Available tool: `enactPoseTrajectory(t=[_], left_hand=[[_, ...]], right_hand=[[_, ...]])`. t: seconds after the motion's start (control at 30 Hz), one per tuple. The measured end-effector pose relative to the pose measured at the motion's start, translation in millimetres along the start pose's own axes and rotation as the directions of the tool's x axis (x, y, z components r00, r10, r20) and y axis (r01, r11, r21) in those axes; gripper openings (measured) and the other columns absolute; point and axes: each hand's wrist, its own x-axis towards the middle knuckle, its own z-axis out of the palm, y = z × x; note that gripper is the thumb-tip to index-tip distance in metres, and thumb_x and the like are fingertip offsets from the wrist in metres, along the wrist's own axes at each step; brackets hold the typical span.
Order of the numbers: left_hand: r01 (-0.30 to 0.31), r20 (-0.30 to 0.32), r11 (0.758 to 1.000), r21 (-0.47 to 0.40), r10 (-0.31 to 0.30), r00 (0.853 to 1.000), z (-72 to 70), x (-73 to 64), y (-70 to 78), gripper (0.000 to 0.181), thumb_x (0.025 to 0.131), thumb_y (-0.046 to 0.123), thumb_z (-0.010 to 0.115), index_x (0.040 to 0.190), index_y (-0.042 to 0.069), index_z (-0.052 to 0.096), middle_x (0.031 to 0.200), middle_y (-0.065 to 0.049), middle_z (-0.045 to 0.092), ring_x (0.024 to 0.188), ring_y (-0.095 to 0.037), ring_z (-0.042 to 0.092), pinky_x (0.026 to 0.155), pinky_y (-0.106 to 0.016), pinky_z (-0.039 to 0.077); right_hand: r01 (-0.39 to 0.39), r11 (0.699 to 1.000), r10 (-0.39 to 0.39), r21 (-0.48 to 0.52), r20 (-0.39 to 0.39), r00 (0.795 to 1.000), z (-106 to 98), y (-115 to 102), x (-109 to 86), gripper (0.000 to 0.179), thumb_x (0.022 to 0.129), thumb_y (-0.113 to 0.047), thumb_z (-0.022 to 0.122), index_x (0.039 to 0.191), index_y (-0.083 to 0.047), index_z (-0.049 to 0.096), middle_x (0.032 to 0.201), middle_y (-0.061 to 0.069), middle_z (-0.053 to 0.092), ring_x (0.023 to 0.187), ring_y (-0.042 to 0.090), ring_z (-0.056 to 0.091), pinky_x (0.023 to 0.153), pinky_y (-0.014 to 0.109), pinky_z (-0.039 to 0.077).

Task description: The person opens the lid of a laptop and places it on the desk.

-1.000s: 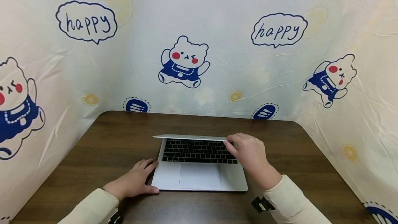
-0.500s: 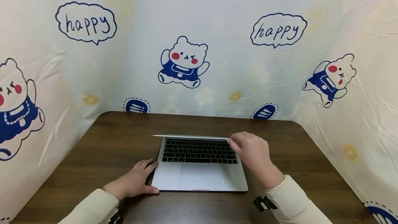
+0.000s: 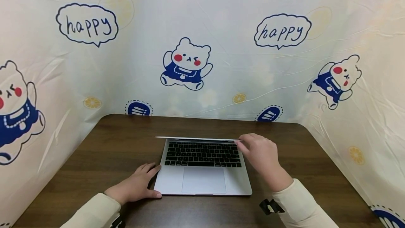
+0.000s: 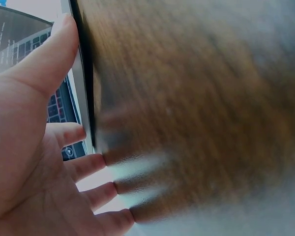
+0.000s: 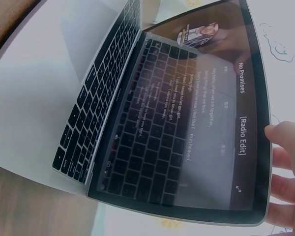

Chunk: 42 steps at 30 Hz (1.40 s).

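You sit at a dark wood-grain surface (image 3: 110, 143) with rounded far corners. A pale cloth backdrop (image 3: 221, 17) closes it in on the far side and on both flanks, creased and evenly lit. It carries cartoon bears in blue dresses (image 3: 186, 64), speech bubbles reading "happy" (image 3: 87, 24), lemon slices (image 3: 92, 102) and blue oval badges (image 3: 138, 108) along its lower edge.
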Motion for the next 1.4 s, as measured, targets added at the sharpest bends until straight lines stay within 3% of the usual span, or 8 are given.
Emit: enactPoseTrajectory(t=[0.67,1.23,1.4], left_hand=[[-0.012,-0.017,1.000,0.001,0.012,1.000,1.7,1.3,-2.7,0.096,0.073,0.053,0.078,0.143,-0.001,0.040,0.147,-0.030,0.032,0.134,-0.055,0.024,0.099,-0.067,0.031],[-0.018,-0.017,1.000,0.004,0.019,1.000,-0.5,-1.0,1.3,0.094,0.074,0.050,0.078,0.143,-0.002,0.041,0.146,-0.031,0.033,0.134,-0.056,0.024,0.099,-0.067,0.032],[-0.013,-0.018,1.000,0.002,0.013,1.000,0.7,-0.6,-0.3,0.095,0.074,0.052,0.077,0.143,-0.001,0.041,0.147,-0.031,0.032,0.134,-0.055,0.024,0.099,-0.067,0.032]], right_hand=[[-0.039,0.999,0.038,-0.017,-0.043,0.998,-4,14,2.0,0.017,0.078,-0.030,0.080,0.083,-0.015,0.075,0.085,0.003,0.074,0.066,0.023,0.069,0.039,0.031,0.042],[-0.094,0.996,0.094,-0.002,-0.004,0.996,-7,21,2.0,0.018,0.081,-0.029,0.078,0.087,-0.013,0.075,0.088,0.007,0.074,0.063,0.025,0.068,0.037,0.030,0.039],[-0.114,0.993,0.114,0.015,0.023,0.993,-7,22,2.0,0.017,0.083,-0.028,0.077,0.089,-0.012,0.075,0.090,0.008,0.074,0.067,0.027,0.069,0.040,0.032,0.043]])
